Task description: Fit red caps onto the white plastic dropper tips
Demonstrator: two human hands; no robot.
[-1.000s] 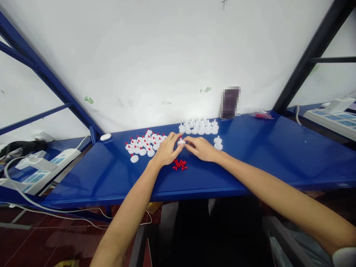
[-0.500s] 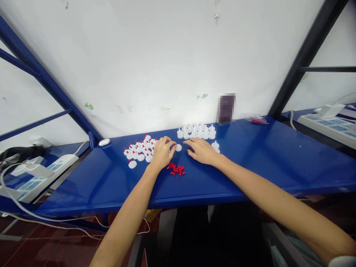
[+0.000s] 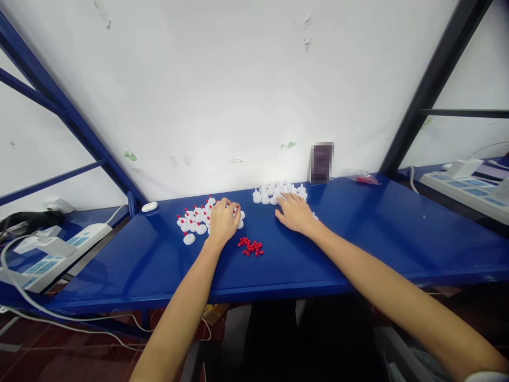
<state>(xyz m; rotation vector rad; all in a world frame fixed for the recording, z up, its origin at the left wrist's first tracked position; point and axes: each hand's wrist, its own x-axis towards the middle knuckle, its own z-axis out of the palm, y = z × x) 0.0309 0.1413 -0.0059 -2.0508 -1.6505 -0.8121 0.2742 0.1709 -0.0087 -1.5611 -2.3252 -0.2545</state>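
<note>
Nearest on the blue bench, small red caps lie loose between the forearms, probably to be within reach of both hands. Beyond them, the left hand curls its fingers beside red-tipped white nozzles; whether they grip one, I cannot tell. The right hand has its fingers open, reaching to the near side of the plain white nozzles. Both groups mostly rest on broad bases, which likely keeps the spouts up. Farthest, a blurred dark panel stands by the wall, apparently propped against it.
</note>
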